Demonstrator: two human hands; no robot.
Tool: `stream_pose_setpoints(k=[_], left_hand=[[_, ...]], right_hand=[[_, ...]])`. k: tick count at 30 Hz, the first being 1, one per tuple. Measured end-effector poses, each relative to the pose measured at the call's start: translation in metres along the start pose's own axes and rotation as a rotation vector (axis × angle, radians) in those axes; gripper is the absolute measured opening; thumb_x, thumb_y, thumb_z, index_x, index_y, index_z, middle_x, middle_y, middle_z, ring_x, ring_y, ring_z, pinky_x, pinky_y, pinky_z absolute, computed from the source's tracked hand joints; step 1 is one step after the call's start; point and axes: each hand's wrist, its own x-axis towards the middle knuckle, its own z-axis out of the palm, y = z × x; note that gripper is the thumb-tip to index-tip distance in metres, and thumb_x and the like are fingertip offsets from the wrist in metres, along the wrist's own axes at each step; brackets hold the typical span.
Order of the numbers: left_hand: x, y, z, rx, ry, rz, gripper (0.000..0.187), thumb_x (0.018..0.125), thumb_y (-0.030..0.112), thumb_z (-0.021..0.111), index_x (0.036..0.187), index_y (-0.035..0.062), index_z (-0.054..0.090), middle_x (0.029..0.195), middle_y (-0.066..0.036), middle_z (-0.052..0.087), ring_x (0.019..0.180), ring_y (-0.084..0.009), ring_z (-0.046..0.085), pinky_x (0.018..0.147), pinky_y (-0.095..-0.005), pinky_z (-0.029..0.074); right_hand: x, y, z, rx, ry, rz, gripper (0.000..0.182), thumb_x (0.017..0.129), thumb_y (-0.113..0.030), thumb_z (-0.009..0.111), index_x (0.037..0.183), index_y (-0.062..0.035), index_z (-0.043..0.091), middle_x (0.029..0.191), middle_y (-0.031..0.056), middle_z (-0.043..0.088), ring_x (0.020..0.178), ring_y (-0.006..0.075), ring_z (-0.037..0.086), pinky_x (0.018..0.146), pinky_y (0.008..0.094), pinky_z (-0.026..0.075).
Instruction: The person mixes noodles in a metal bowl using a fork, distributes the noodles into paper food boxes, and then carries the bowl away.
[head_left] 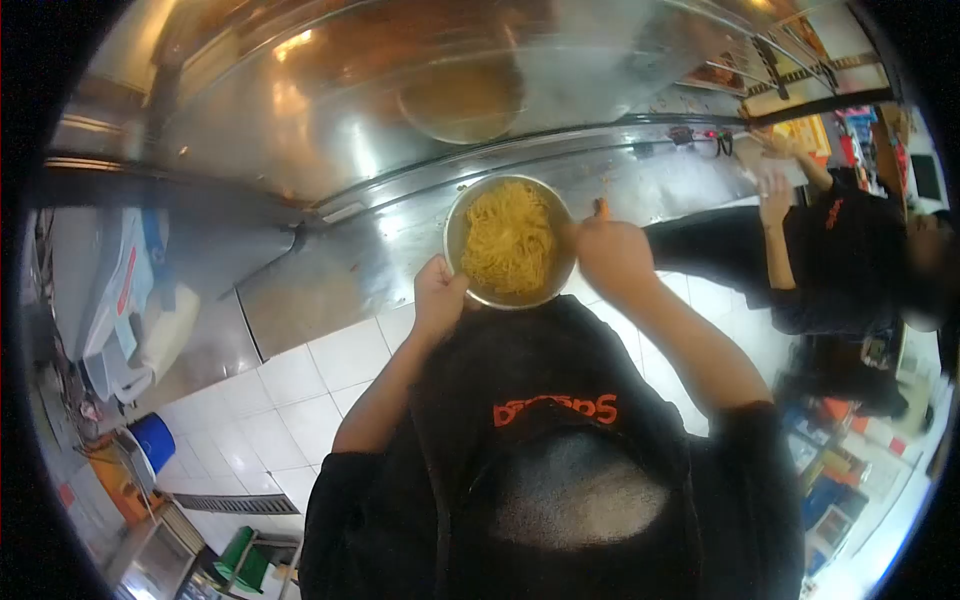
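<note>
A round metal bowl filled with yellow noodles is in front of my body, over the edge of the steel counter. My left hand is closed on the bowl's lower left rim, with the thumb at the edge. On the bowl's right side, my right hand is in a closed fist around something whose brownish tip shows above the fingers. Whether that is a utensil or a handle I cannot make out.
A co-worker in black stands at the right by the counter, hands raised. Steel wall panels rise behind the counter. Plastic bags hang at the left, above a blue bucket. White floor tiles and a drain grate lie below.
</note>
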Motion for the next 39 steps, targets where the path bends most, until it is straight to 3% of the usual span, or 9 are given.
stream_pose_setpoints(k=[3, 7, 11, 13, 15, 21, 31, 35, 39], left_hand=[[-0.004, 0.014, 0.013, 0.100, 0.062, 0.050, 0.006, 0.080, -0.005, 0.050, 0.080, 0.0007, 0.048, 0.067, -0.009, 0.056, 0.048, -0.0158, 0.056, 0.042, -0.0266, 0.047], [-0.017, 0.015, 0.023, -0.059, -0.025, -0.019, 0.006, 0.081, -0.005, 0.049, 0.081, 0.0007, 0.049, 0.069, -0.011, 0.058, 0.046, -0.0154, 0.054, 0.041, -0.0264, 0.045], [-0.043, 0.033, 0.042, -0.049, -0.107, 0.016, 0.007, 0.082, -0.006, 0.048, 0.083, 0.0007, 0.050, 0.071, -0.012, 0.061, 0.046, -0.0144, 0.055, 0.041, -0.0248, 0.045], [-0.053, 0.038, 0.051, 0.032, -0.116, 0.015, 0.007, 0.082, -0.006, 0.048, 0.083, 0.0009, 0.050, 0.071, -0.012, 0.062, 0.046, -0.0141, 0.055, 0.041, -0.0245, 0.045], [-0.062, 0.038, 0.055, 0.000, -0.211, -0.068, 0.007, 0.082, -0.005, 0.047, 0.085, 0.0010, 0.050, 0.071, -0.013, 0.062, 0.046, -0.0139, 0.056, 0.040, -0.0242, 0.045], [-0.113, 0.042, 0.104, -0.024, -0.275, -0.204, 0.009, 0.082, -0.006, 0.042, 0.085, 0.0024, 0.045, 0.067, -0.012, 0.056, 0.043, -0.0147, 0.049, 0.038, -0.0260, 0.042], [-0.269, -0.091, 0.221, 0.147, -0.588, -0.362, 0.012, 0.081, -0.004, 0.041, 0.087, 0.0056, 0.044, 0.064, -0.006, 0.053, 0.045, -0.0124, 0.047, 0.038, -0.0258, 0.040], [-0.280, -0.099, 0.245, 0.101, -0.613, -0.471, 0.013, 0.080, -0.005, 0.041, 0.086, 0.0067, 0.044, 0.067, -0.006, 0.053, 0.046, -0.0121, 0.047, 0.039, -0.0258, 0.040], [-0.254, -0.102, 0.220, 0.034, -0.772, -0.420, 0.014, 0.080, -0.006, 0.043, 0.086, 0.0060, 0.045, 0.072, -0.007, 0.056, 0.048, -0.0120, 0.049, 0.039, -0.0246, 0.040]], right_hand=[[-0.031, -0.020, -0.012, 0.086, 0.081, -0.224, 0.016, 0.083, -0.018, 0.054, 0.088, -0.0055, 0.063, 0.068, 0.0105, 0.062, 0.066, 0.0287, 0.065, 0.057, 0.0417, 0.053], [-0.050, 0.024, -0.019, 0.111, 0.134, 0.112, 0.012, 0.080, -0.016, 0.056, 0.087, -0.0077, 0.061, 0.069, 0.0096, 0.061, 0.066, 0.0264, 0.066, 0.053, 0.0387, 0.052], [-0.104, -0.005, -0.026, 0.134, 0.149, -0.149, 0.007, 0.075, -0.013, 0.058, 0.082, -0.0097, 0.058, 0.069, 0.0040, 0.058, 0.061, 0.0216, 0.063, 0.054, 0.0360, 0.052], [-0.134, 0.010, -0.040, 0.215, 0.240, -0.112, 0.012, 0.073, -0.015, 0.059, 0.084, -0.0095, 0.059, 0.065, 0.0038, 0.054, 0.059, 0.0204, 0.061, 0.052, 0.0348, 0.049], [-0.169, 0.030, -0.057, 0.123, 0.341, 0.094, 0.018, 0.072, -0.015, 0.059, 0.088, -0.0091, 0.061, 0.064, 0.0030, 0.051, 0.056, 0.0190, 0.058, 0.050, 0.0335, 0.045], [-0.284, 0.036, -0.002, 0.064, 0.474, 0.106, 0.024, 0.069, -0.014, 0.063, 0.093, -0.0102, 0.063, 0.072, 0.0006, 0.047, 0.064, 0.0154, 0.051, 0.050, 0.0302, 0.040], [-0.617, 0.022, 0.143, 0.163, 0.615, 0.509, 0.028, 0.067, -0.004, 0.064, 0.094, -0.0101, 0.065, 0.072, 0.0020, 0.052, 0.059, 0.0177, 0.051, 0.048, 0.0311, 0.041], [-0.657, -0.014, 0.130, 0.281, 0.708, 0.779, 0.029, 0.065, 0.002, 0.065, 0.092, -0.0090, 0.066, 0.067, 0.0042, 0.051, 0.058, 0.0196, 0.052, 0.049, 0.0330, 0.041], [-0.591, -0.066, 0.078, 0.250, 0.676, 0.953, 0.025, 0.065, 0.002, 0.066, 0.088, -0.0081, 0.066, 0.062, 0.0050, 0.051, 0.055, 0.0222, 0.054, 0.051, 0.0352, 0.042]])
